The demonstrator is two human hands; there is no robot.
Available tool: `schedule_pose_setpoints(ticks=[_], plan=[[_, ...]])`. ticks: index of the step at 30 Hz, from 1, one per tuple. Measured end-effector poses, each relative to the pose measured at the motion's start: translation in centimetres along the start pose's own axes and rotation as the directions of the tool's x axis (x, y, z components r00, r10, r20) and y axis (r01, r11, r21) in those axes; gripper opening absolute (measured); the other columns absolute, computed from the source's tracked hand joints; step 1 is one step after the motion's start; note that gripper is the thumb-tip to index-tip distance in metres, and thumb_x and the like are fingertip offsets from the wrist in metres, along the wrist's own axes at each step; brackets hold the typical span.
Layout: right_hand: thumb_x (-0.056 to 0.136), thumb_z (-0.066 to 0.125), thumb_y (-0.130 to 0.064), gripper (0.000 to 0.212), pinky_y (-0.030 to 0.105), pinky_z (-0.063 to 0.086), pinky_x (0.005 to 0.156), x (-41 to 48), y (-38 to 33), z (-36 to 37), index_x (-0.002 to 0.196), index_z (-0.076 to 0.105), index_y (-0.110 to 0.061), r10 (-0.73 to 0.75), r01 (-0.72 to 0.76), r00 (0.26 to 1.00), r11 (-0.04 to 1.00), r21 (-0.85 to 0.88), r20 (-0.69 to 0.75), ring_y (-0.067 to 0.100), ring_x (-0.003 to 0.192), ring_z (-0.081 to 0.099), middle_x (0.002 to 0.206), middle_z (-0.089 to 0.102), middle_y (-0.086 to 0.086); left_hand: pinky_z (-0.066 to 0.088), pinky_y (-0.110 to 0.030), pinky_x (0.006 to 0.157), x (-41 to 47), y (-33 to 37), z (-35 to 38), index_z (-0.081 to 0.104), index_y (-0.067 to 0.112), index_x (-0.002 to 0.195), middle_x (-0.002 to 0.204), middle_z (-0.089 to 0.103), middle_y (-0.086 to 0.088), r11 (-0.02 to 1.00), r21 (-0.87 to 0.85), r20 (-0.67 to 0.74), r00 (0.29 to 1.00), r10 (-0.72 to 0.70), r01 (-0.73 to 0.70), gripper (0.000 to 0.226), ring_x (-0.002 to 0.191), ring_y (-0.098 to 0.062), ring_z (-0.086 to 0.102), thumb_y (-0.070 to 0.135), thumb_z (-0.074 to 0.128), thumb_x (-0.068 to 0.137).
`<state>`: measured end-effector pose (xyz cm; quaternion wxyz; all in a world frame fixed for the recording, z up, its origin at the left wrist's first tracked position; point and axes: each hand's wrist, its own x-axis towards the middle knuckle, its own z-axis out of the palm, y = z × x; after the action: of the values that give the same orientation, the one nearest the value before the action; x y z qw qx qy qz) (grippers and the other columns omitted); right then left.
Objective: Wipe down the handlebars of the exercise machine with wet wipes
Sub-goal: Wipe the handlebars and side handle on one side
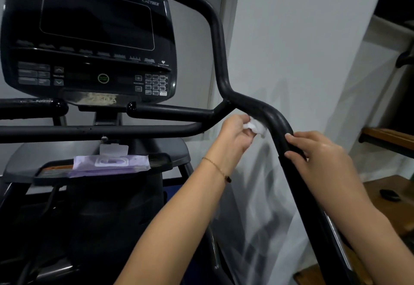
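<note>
The black right handlebar (218, 44) of the exercise machine bends down past a junction toward the lower right. My left hand (235, 134) holds a crumpled white wet wipe (257, 127) against the underside of the bend just below the junction. My right hand (320, 157) grips the bar a little lower, fingers curled over its top where the thicker grip sleeve starts. A purple pack of wet wipes (109, 164) with its flap lifted lies on the machine's tray at centre left.
The dark console (89, 38) with keypad fills the upper left, with two short inner handles (170, 113) and a crossbar (100, 131) below it. A white wall stands close behind the handlebar. Wooden shelving (389, 139) sits at the right edge.
</note>
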<state>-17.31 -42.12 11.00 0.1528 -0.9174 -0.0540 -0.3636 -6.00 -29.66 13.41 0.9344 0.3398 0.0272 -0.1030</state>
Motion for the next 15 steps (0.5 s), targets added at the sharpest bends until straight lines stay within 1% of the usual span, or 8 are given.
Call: schedule_pose_setpoints(ticks=[3, 7, 8, 9, 11, 12, 13, 15], plan=[[0.085, 0.065, -0.012, 0.033, 0.030, 0.044, 0.085, 0.0, 0.0, 0.0, 0.118, 0.065, -0.012, -0.012, 0.012, 1.000, 1.000, 0.003, -0.009, 0.027, 0.107, 0.060, 0.119, 0.063, 0.004, 0.050, -0.022, 0.045, 1.0, 1.4, 0.0, 0.047, -0.004, 0.084, 0.081, 0.052, -0.012, 0.998, -0.040, -0.065, 0.997, 0.043, -0.046, 0.022, 0.068, -0.020, 0.053, -0.008, 0.030, 0.096], [0.086, 0.064, -0.016, 0.034, 0.023, 0.037, 0.082, 0.1, 0.2, 0.0, 0.120, 0.064, -0.015, -0.010, 0.010, 1.000, 0.999, 0.036, 0.001, 0.021, 0.108, 0.058, 0.120, 0.061, 0.000, 0.041, -0.029, 0.098, 0.7, 2.7, 0.9, 0.045, -0.008, 0.125, 0.125, 0.052, -0.013, 0.994, 0.073, -0.154, 0.983, 0.095, -0.084, 0.032, 0.101, -0.028, 0.057, -0.004, 0.025, 0.100], [0.086, 0.065, -0.017, 0.033, 0.023, 0.039, 0.083, 0.3, 0.3, 0.0, 0.119, 0.065, -0.016, -0.011, 0.011, 1.000, 0.999, 0.047, 0.010, 0.021, 0.106, 0.059, 0.119, 0.060, -0.001, 0.039, -0.032, 0.102, 0.4, 2.1, 0.8, 0.047, -0.006, 0.125, 0.127, 0.053, -0.015, 0.986, 0.126, -0.117, 0.985, 0.123, -0.108, 0.033, 0.106, -0.029, 0.057, -0.003, 0.027, 0.099], [0.085, 0.066, -0.016, 0.032, 0.025, 0.043, 0.085, 0.6, 0.5, -0.1, 0.117, 0.066, -0.017, -0.013, 0.010, 0.999, 0.997, 0.076, 0.030, 0.021, 0.103, 0.060, 0.116, 0.061, -0.002, 0.044, -0.032, 0.097, -0.1, 1.4, 0.7, 0.054, -0.002, 0.114, 0.116, 0.058, -0.017, 0.968, 0.206, -0.074, 0.984, 0.162, -0.144, 0.029, 0.099, -0.028, 0.060, -0.003, 0.030, 0.099], [0.082, 0.068, -0.015, 0.028, 0.032, 0.048, 0.089, 1.4, 1.2, -0.7, 0.110, 0.070, -0.016, 0.009, -0.027, 0.996, 0.975, 0.219, 0.084, 0.019, 0.094, 0.063, 0.105, 0.064, -0.001, 0.050, -0.021, 0.063, -1.2, 0.5, 0.7, 0.056, 0.008, 0.089, 0.080, 0.054, -0.007, 0.911, 0.329, -0.082, 0.954, 0.288, -0.247, 0.025, 0.067, -0.017, 0.054, 0.000, 0.034, 0.098], [0.082, 0.069, -0.016, 0.024, 0.033, 0.049, 0.089, 1.8, 1.6, -1.3, 0.106, 0.071, -0.015, 0.031, -0.063, 0.994, 0.950, 0.307, 0.108, 0.017, 0.088, 0.063, 0.098, 0.067, 0.000, 0.045, -0.016, 0.051, -2.0, 0.3, 0.5, 0.055, 0.011, 0.091, 0.073, 0.051, -0.003, 0.887, 0.347, -0.104, 0.928, 0.359, -0.304, 0.024, 0.061, -0.014, 0.050, 0.003, 0.034, 0.098], [0.083, 0.068, -0.016, 0.022, 0.030, 0.049, 0.087, 2.0, 2.0, -2.0, 0.105, 0.072, -0.015, 0.051, -0.090, 0.992, 0.922, 0.377, 0.112, 0.013, 0.083, 0.063, 0.095, 0.069, 0.002, 0.044, -0.015, 0.049, -3.0, 0.2, 0.3, 0.055, 0.015, 0.099, 0.074, 0.053, -0.001, 0.855, 0.367, -0.102, 0.898, 0.428, -0.366, 0.024, 0.061, -0.012, 0.051, 0.005, 0.034, 0.099], [0.086, 0.064, -0.016, 0.023, 0.028, 0.050, 0.085, 1.9, 3.0, -3.2, 0.108, 0.070, -0.012, 0.101, -0.099, 0.995, 0.848, 0.520, 0.024, 0.009, 0.081, 0.062, 0.096, 0.070, 0.003, 0.047, -0.023, 0.063, -4.8, 0.1, 0.1, 0.056, 0.021, 0.112, 0.088, 0.060, 0.001, 0.785, 0.437, -0.013, 0.870, 0.493, -0.438, 0.032, 0.074, -0.013, 0.057, 0.003, 0.034, 0.098]])
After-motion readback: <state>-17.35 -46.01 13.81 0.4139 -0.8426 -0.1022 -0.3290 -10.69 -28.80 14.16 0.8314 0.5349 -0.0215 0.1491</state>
